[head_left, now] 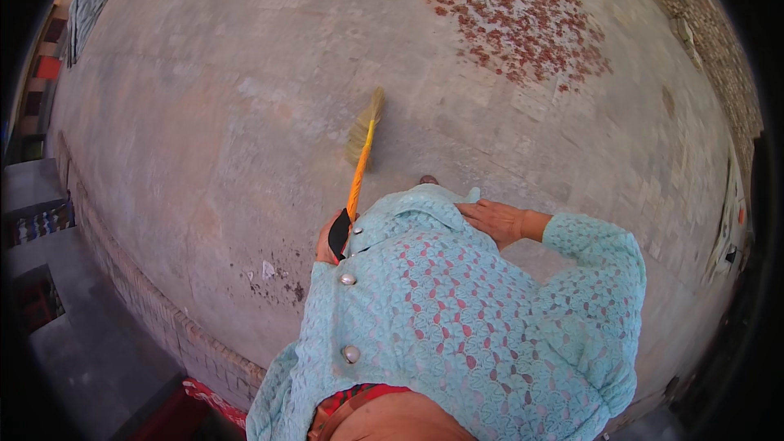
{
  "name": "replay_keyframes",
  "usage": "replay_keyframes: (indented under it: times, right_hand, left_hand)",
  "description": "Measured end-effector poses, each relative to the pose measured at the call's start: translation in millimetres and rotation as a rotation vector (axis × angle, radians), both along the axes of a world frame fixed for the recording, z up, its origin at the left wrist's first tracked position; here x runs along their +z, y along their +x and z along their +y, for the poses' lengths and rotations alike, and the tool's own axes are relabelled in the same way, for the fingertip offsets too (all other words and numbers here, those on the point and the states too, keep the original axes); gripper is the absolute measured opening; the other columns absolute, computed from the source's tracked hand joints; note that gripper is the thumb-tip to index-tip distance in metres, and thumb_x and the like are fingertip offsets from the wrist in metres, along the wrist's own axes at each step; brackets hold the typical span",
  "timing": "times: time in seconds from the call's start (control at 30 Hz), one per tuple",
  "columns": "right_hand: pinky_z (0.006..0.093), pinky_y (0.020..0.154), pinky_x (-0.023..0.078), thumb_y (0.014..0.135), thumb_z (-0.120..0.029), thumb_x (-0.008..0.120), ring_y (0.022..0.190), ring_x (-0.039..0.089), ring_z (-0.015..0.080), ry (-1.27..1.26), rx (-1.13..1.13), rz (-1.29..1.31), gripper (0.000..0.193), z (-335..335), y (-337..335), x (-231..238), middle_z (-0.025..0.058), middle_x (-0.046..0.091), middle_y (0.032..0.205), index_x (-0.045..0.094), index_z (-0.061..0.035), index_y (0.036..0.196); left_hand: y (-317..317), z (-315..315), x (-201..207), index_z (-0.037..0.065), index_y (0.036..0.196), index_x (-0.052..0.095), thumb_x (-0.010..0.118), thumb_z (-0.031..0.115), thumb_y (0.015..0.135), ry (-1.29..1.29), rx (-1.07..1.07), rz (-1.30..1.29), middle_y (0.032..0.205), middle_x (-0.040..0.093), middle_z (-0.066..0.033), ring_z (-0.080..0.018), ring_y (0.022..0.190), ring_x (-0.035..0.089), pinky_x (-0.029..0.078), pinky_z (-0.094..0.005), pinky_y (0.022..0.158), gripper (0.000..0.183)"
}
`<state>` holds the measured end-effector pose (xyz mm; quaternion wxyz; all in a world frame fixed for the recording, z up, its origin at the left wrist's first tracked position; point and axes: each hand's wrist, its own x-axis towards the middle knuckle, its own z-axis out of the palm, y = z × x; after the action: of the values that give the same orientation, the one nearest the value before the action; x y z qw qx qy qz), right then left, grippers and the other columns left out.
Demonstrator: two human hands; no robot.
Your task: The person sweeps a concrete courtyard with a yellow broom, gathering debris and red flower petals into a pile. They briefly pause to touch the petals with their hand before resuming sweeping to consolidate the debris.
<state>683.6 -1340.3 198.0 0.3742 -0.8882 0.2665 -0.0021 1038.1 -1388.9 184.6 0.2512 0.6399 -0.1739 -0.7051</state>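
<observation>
A broom (357,180) with an orange handle slants away from me, its straw-coloured bristles resting on the floor (229,131). My left hand (325,241) is wrapped round the upper end of the handle; a black piece there and my light blue knitted garment (474,302) hide most of its fingers. My right hand (498,220) lies flat against the front of the garment, fingers stretched out and holding nothing. Left of my body, a patch of dark crumbs (286,286) lies on the floor with a small white scrap (268,269) among it.
Many dark red pieces (523,20) are spread over the floor at the far right. A low brick edge (139,278) runs along the left side, with a lower area beyond it. Grey cloth (90,4) hangs at the far left. A brick wall (719,33) borders the right.
</observation>
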Motion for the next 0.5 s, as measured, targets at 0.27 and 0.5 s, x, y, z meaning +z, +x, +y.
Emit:
replay_keyframes:
  times: [0.27,0.5]
  right_hand:
    - [0.0362,0.086,0.031,0.042,-0.041,0.077,0.118,0.026,0.0296,-0.001,0.009,-0.001,0.111,-3.2,1.9,1.5,0.0183,0.018,0.131,0.016,-0.0061,0.128]
    - [0.0364,0.087,0.031,0.042,-0.042,0.077,0.118,0.027,0.0300,0.017,0.027,0.021,0.112,-5.2,4.2,-1.0,0.0184,0.018,0.131,0.015,-0.0064,0.129]
  left_hand:
    - [6.4,1.0,-9.3,-0.001,0.087,0.053,0.046,0.026,0.084,0.100,0.245,0.258,0.067,0.053,-0.0031,-0.0101,0.056,0.049,0.039,-0.0212,0.050,0.028]
    - [31.4,11.7,-69.3,-0.002,0.087,0.050,0.044,0.027,0.085,0.193,0.372,0.568,0.063,0.054,-0.0081,-0.0147,0.047,0.052,0.044,-0.0234,0.042,0.030]
